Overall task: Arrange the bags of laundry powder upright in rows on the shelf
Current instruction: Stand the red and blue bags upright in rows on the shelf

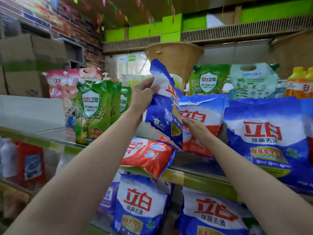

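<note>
The left hand [144,94] grips the upper part of a blue-and-white laundry powder bag [165,107], fingers curled round its edge, and holds it upright but tilted above the shelf [194,178]. The right hand [194,126] lies at four o'clock from the left, fingers straight and pressed flat against the bag's lower side and the red-and-white bag [201,133] standing just behind it. At three o'clock a large blue bag [265,141] stands upright on the same shelf. At six o'clock from the held bag a red bag [149,156] lies on its side, overhanging the shelf edge. Green pouches [92,112] stand at nine o'clock. Two more blue bags [138,206] stand on the shelf below.
</note>
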`<state>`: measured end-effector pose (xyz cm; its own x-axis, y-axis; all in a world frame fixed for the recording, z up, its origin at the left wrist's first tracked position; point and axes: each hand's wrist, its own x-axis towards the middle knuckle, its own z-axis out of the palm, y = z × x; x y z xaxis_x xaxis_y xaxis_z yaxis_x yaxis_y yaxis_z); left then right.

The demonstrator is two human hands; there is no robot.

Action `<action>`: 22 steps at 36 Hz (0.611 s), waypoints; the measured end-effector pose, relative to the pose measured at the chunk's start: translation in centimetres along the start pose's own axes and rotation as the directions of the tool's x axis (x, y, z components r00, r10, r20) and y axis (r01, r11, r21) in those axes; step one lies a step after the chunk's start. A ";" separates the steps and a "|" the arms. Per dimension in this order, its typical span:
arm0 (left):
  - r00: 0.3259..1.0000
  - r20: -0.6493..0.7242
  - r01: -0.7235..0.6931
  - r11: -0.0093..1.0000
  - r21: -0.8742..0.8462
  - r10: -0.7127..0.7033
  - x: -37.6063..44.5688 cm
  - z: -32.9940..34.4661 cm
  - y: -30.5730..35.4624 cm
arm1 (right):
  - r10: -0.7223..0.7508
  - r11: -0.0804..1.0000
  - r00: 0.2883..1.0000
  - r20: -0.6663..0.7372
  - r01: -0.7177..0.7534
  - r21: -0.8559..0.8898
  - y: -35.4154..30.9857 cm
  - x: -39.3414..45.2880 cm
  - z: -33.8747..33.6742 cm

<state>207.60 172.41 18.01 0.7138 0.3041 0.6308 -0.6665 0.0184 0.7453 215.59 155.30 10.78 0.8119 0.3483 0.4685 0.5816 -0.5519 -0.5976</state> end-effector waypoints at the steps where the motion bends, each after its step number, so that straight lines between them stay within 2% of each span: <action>1: 1.000 0.003 0.016 0.999 -0.036 -0.016 -0.1 0.2 0.0 | 0.068 0.958 0.997 0.029 -0.073 0.278 -0.9 -0.6 -0.3; 2: 1.000 0.008 0.029 0.998 -0.064 -0.028 -0.3 0.5 0.0 | 0.133 0.830 0.982 0.131 -0.183 0.528 -1.1 -0.8 -0.6; 3: 0.999 0.010 0.037 0.995 -0.098 -0.036 -0.3 0.6 -0.2 | 0.166 0.673 0.961 0.221 -0.274 0.687 -1.2 -1.0 -0.9; 4: 0.999 0.007 0.046 0.991 -0.129 -0.045 -0.3 0.8 -0.3 | 0.197 0.565 0.946 0.256 -0.323 0.759 -0.7 -0.8 -1.0; 6: 0.997 -0.020 0.070 0.990 -0.123 -0.073 -0.1 1.0 -0.4 | 0.207 0.505 0.958 0.197 -0.277 0.818 -0.2 -0.9 -1.5; 9: 0.992 0.045 0.117 0.992 -0.055 -0.115 0.2 1.3 -0.8 | 0.256 0.545 0.964 0.070 -0.204 0.814 0.7 -1.5 -3.2; 12: 0.978 0.156 0.148 0.988 -0.052 -0.138 0.0 2.5 -1.6 | 0.209 0.654 0.974 -0.088 -0.072 0.753 1.7 -2.8 -6.0; 15: 0.973 0.166 0.161 0.987 0.014 -0.161 -0.5 4.7 -2.9 | 0.231 0.792 0.923 -0.308 0.006 0.610 2.4 -4.7 -9.1; 17: 0.971 0.165 0.170 0.985 0.042 -0.175 -1.0 6.9 -4.2 | 0.240 0.855 0.886 -0.397 0.001 0.519 3.3 -6.1 -10.9; 22: 0.964 0.173 0.173 0.972 0.156 -0.200 -3.3 13.3 -6.7 | 0.312 0.905 0.832 -0.458 -0.115 0.409 5.8 -10.1 -14.9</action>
<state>212.53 158.62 13.79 0.8587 0.1246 0.4971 -0.4909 -0.0785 0.8677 210.03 137.26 12.27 0.8344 -0.2295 0.5011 0.4539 -0.2296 -0.8610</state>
